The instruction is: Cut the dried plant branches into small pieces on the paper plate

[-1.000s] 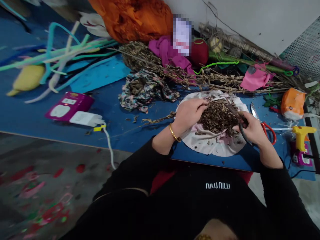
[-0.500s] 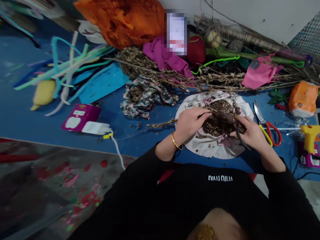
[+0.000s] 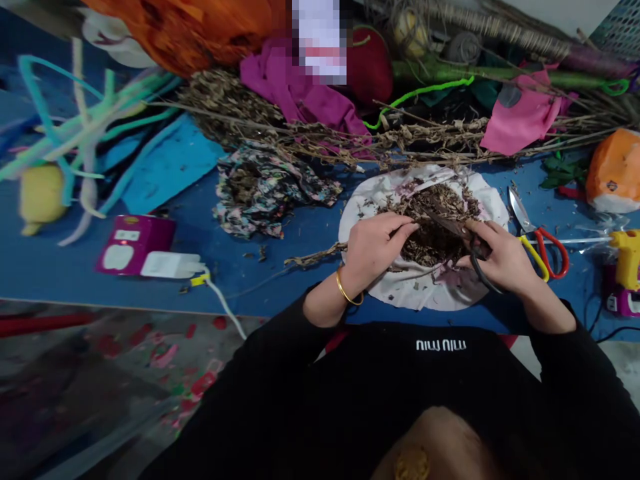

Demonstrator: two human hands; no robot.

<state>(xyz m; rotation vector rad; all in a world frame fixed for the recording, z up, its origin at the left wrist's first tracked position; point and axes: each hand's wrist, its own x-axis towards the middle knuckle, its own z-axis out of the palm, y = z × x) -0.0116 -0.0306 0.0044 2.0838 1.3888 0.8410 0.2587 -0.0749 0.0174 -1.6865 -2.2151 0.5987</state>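
Observation:
My left hand (image 3: pixel 377 247) is closed in a pinch on a dried plant stem (image 3: pixel 315 256), whose leafy end sticks out to the left past the wrist. In my right hand (image 3: pixel 500 257) is a pair of dark scissors (image 3: pixel 445 225), with the fingers through the black handles. Its blades point left, towards the left fingertips. Below both hands lies a round white cloth (image 3: pixel 425 298), bearing a heap of crumbled dry brown leaves (image 3: pixel 435 200). The exact spot where blades and stem come together is too dark to make out.
Red-and-yellow-handled scissors (image 3: pixel 553 253) and a yellow glue gun (image 3: pixel 630 260) lie at the right. Long dried stalks (image 3: pixel 425 139) stretch across the back. Leftward are a floral cloth bundle (image 3: pixel 270 193), a purple box (image 3: pixel 135 243) with a white plug, and foam-like strips (image 3: pixel 90 127).
The view has shifted slightly, so the table's things sit further left and higher. Both hands stay over the cloth with nearly the same hold; the scissors have turned a little.

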